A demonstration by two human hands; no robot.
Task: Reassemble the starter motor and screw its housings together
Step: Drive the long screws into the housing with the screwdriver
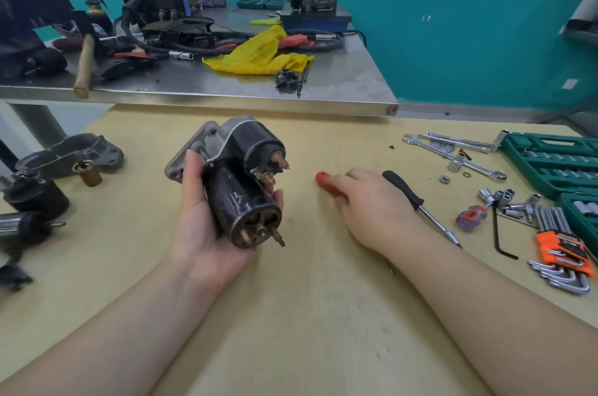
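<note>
The left hand (207,217) cradles the evidently heavy, rigid starter motor (241,182) by its body while the right hand (369,201) grips a red-handled screwdriver (326,182).

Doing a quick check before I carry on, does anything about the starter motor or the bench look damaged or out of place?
The starter motor in the left hand shows white scuffs on its black body, and its near end is open, with no cover over the shaft. The right hand grips a red tool handle.

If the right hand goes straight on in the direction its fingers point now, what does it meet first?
The right hand, gripping a red handle, points left. It would probably first meet the starter motor held in the left hand; depth is hard to judge.
</note>
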